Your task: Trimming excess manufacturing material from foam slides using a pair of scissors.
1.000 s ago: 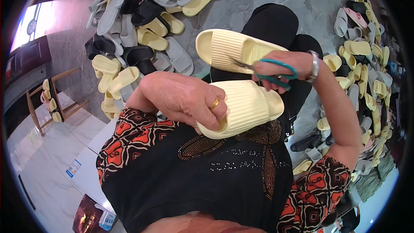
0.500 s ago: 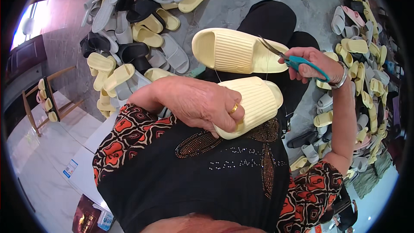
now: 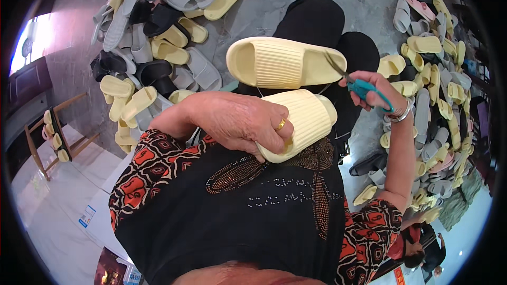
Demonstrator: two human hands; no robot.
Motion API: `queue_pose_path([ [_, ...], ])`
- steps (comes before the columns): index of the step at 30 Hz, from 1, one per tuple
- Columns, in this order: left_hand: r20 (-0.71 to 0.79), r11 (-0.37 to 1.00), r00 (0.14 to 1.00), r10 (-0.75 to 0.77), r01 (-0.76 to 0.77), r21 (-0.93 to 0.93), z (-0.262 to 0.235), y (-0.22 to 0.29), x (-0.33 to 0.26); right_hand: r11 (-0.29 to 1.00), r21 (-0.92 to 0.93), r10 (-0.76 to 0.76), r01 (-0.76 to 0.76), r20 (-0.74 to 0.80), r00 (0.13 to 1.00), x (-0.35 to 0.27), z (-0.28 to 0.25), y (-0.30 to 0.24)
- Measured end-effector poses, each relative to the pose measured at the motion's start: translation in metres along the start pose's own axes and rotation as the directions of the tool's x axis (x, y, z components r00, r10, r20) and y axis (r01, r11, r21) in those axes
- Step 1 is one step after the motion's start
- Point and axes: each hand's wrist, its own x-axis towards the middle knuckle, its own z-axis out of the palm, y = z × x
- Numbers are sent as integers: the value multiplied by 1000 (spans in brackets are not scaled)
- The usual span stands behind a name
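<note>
In my left hand point(image 3: 248, 126) is a pale yellow ribbed slide slipper point(image 3: 302, 121), gripped by its toe end against my black shirt. A second yellow slipper point(image 3: 280, 62) lies across my black-trousered knees, just beyond the first. A thin thread shows between the two slippers. My right hand point(image 3: 374, 92) is closed round teal-handled scissors point(image 3: 364, 88), whose dark blades point(image 3: 334, 64) point up and left over the far slipper's heel end. The right fingers are slightly smeared by motion.
A heap of grey, black and yellow slippers point(image 3: 158, 37) covers the floor at left; another heap point(image 3: 433, 100) spreads along the right. A wooden rack point(image 3: 58, 132) holding small slippers stands at far left. Another person point(image 3: 414, 245) appears at lower right.
The whole view has shifted slightly. The scissors have turned a little, their blades now pointing more steeply upward near the far slipper's heel. My left hand keeps its hold on the near slipper.
</note>
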Motion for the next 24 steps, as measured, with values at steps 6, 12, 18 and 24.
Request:
queue_pose_path([
  [6, 28, 1000, 1000, -9, 9, 14, -2, 1, 4, 945, -240, 230, -223, 3, 973, -29, -8, 36],
  [12, 31, 999, 999, -18, 17, 34, 4, 3, 7, 995, -69, 72, -66, 79, 994, -31, -13, 45],
  [18, 9, 1000, 1000, 10, -10, 26, 12, 8, 15, 968, -211, 182, -134, 227, 957, 2, -9, 18],
  [24, 36, 999, 999, 24, -26, 32, 21, 17, 21, 997, -71, -9, 37, 367, 930, 19, 3, -6],
])
